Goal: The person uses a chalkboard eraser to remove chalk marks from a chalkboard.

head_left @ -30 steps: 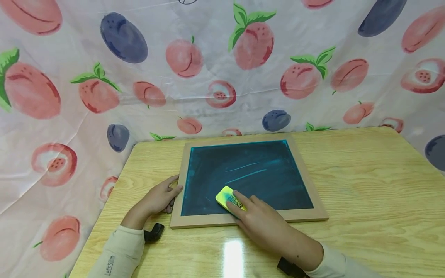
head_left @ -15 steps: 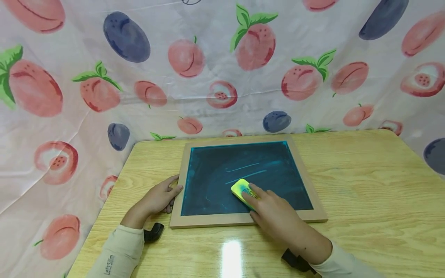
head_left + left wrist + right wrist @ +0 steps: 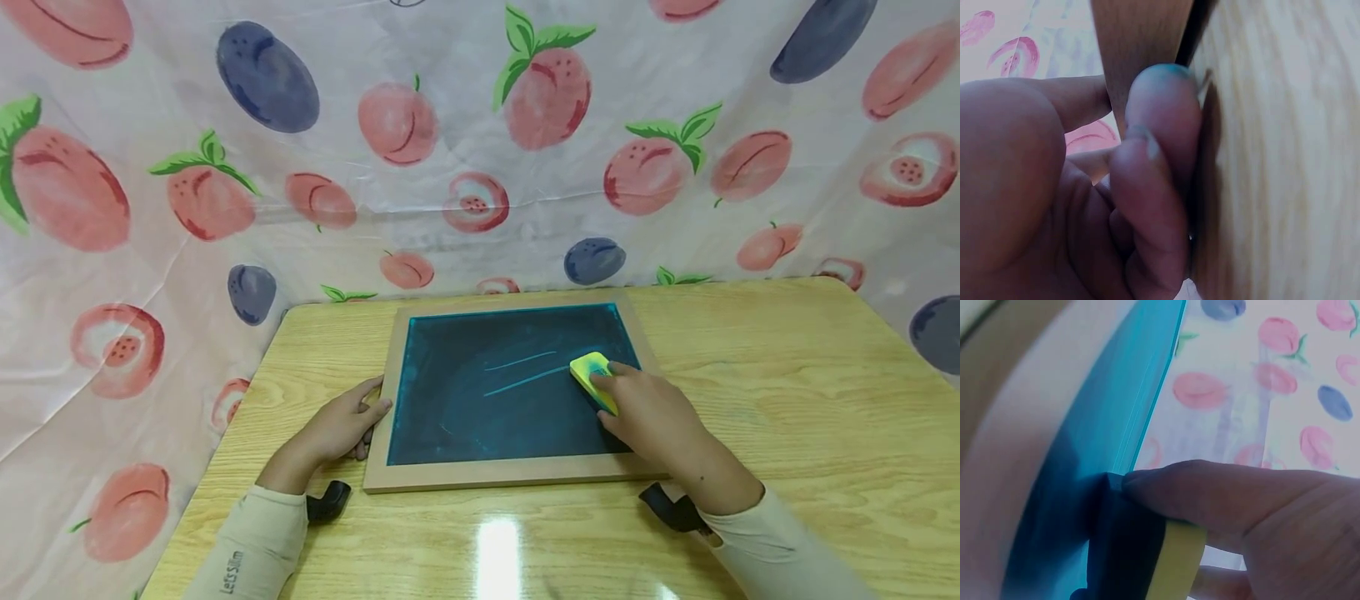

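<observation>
A wood-framed chalkboard (image 3: 450, 417) lies on the table, with two chalk lines and blue-green smears on its dark surface. My left hand (image 3: 337, 429) holds the board's left edge, thumb over the frame and other fingers curled against its side. Blue-green dust marks a fingertip (image 3: 1169, 72) in the left wrist view. At the board's right part, my right hand (image 3: 656, 412) grips a yellow chalkboard eraser (image 3: 592, 371) by its sides. The right wrist view shows the eraser's dark felt (image 3: 1125, 544) against the board; its far side is partly hidden.
The light wooden table (image 3: 787, 400) extends right of the board and in front of it. A fruit-printed cloth (image 3: 480, 125) hangs behind and along the left. Black wrist devices (image 3: 328, 502) sit below both hands.
My right hand has slid the eraser from the board's lower middle to the right and farther up. My left hand stays at the left edge.
</observation>
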Motion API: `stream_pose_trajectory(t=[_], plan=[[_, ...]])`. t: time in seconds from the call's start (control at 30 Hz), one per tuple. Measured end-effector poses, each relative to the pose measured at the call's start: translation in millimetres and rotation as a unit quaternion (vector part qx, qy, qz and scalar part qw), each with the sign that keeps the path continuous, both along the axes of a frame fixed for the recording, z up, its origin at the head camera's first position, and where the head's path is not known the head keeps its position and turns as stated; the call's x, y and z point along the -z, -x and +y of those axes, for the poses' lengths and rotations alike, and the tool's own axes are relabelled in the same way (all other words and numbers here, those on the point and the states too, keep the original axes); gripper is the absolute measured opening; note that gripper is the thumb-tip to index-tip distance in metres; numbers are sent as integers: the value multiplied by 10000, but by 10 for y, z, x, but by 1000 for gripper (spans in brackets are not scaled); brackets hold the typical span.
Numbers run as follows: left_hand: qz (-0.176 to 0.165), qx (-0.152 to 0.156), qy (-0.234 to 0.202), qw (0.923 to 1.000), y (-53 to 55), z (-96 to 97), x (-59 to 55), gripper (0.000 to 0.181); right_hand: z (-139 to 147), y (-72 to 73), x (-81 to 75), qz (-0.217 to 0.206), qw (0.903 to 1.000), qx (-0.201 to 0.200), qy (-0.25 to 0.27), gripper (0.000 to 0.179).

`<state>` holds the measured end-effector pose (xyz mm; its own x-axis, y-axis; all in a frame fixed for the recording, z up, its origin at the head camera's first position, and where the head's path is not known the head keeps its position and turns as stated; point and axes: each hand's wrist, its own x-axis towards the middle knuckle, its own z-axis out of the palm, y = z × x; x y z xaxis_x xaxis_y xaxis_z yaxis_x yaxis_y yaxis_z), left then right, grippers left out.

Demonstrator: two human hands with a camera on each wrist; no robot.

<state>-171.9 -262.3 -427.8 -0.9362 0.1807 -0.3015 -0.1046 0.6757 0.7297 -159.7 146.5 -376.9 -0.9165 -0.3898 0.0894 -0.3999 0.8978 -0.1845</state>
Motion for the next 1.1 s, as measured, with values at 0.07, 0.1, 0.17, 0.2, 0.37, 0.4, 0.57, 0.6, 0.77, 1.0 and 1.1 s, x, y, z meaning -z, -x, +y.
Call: stream_pose_trajectory(t=[0.07, 0.1, 0.17, 0.2, 0.37, 0.4, 0.57, 0.6, 0.77, 1.0, 1.1], plan=[[7, 5, 19, 10000, -5, 7, -8, 64, 42, 28, 0, 5, 10000, 73, -16, 45], [7, 2, 33, 10000, -4, 10, -11, 64, 59, 41, 2, 7, 10000, 95, -25, 45], [16, 15, 54, 10000, -3, 11, -14, 64, 78, 59, 0, 32, 9999, 103, -16, 43], [26, 25, 63, 10000, -3, 11, -16, 64, 84, 63, -3, 47, 9999, 100, -12, 43], [52, 73, 12, 10000, 11, 10, -7, 61, 86, 56, -6, 148, 9999, -12, -59, 41], [53, 76, 2, 10000, 11, 9, -6, 61, 81, 52, -6, 163, 9998, -45, -88, 41], [36, 61, 16, 10000, 13, 5, -7, 62, 36, 19, -3, 184, 9994, -237, -163, 41], [30, 58, 18, 10000, 13, 6, -8, 62, 21, 9, -1, 173, 9992, -327, -155, 41], [-8, 34, -2, 10000, 10, 5, -15, 63, -110, -65, 17, 82, 9947, -1015, -121, 45], [-27, -1, 2, 10000, 6, 10, -25, 63, -316, -246, 57, 292, 9854, -1659, -250, 49], [-24, -4, 3, 10000, 9, 11, -31, 63, -399, -306, 66, 299, 9825, -1814, -285, 50]])
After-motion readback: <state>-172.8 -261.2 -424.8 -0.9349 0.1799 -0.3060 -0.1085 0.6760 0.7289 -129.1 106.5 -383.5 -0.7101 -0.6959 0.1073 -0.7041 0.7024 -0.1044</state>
